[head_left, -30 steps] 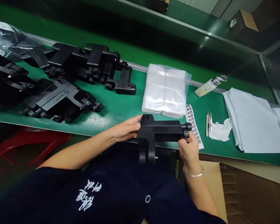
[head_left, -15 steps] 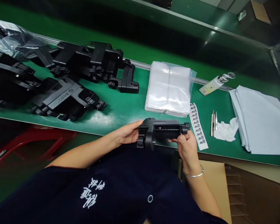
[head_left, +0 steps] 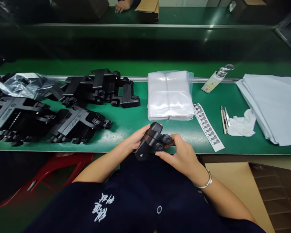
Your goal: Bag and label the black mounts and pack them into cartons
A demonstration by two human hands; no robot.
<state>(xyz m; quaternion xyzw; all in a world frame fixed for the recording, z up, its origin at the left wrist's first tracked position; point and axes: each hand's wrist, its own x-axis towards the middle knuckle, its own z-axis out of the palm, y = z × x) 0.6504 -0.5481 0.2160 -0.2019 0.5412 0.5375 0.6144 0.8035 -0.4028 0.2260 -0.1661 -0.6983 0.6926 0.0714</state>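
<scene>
Above the bench's front edge I hold a black plastic bracket (head_left: 147, 142) end-on, its rounded end tipped toward me and two round knobs on its right side. My left hand (head_left: 138, 137) is closed round its left side, with most fingers hidden behind it. My right hand (head_left: 180, 150) has its thumb and fingers around the knobs, the fingertips partly hidden. More brackets of this kind, such as the grey-and-black bracket (head_left: 75, 124) with lettering, lie to the left on the green bench (head_left: 126, 129).
Behind the held bracket lies a stack of clear plastic bags (head_left: 169, 94). To its right are a label strip (head_left: 207, 126), a pump bottle (head_left: 214, 81), slim tools (head_left: 223, 119), crumpled tissue (head_left: 243, 124) and white sheets (head_left: 274, 106). A red stool (head_left: 46, 171) stands below left; another person's hand (head_left: 123, 5) rests beyond.
The bracket has turned from lengthwise to end-on, its knobs now facing right. My right hand has shifted its grip to the knobs. The camera view has levelled.
</scene>
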